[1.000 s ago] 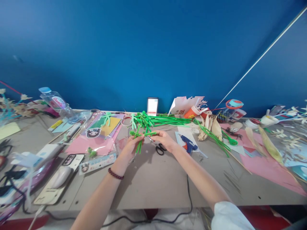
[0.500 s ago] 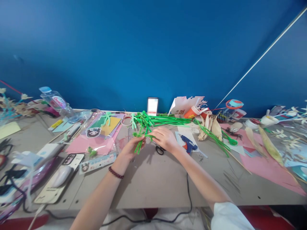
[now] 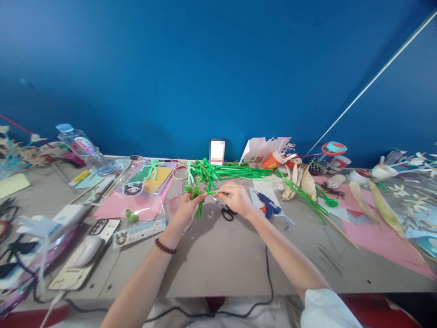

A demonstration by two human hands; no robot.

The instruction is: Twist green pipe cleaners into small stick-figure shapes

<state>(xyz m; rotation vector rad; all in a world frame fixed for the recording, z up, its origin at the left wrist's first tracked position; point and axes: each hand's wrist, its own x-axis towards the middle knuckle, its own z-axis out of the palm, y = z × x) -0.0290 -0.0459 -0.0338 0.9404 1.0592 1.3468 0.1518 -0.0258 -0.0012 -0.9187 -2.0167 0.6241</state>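
Note:
Between my hands is a small bundle of green pipe cleaners [image 3: 199, 210], with ends hanging down below the fingers. My left hand [image 3: 190, 203], with a dark beaded bracelet on the wrist, is closed around the bundle. One green stem runs sideways to my right hand [image 3: 235, 198], whose thumb and fingers pinch its end. Just under the right fingers lie black-handled scissors [image 3: 228, 213]. Behind the hands is a heap of twisted green pipe cleaner pieces [image 3: 205, 171], and straight green pipe cleaners [image 3: 244, 171] stretch to its right.
A blue glue gun [image 3: 268, 204] lies right of my right hand. Pink paper [image 3: 112, 203] and a phone [image 3: 85, 255] with a white mouse-like object are at left. A plastic bottle [image 3: 80, 143], an orange cup [image 3: 271, 161] and dried husks [image 3: 302, 182] stand or lie farther back.
My right hand has shifted slightly right, and its fingers now pinch the stem end. The bundle has turned in my left hand, and more of the scissors shows.

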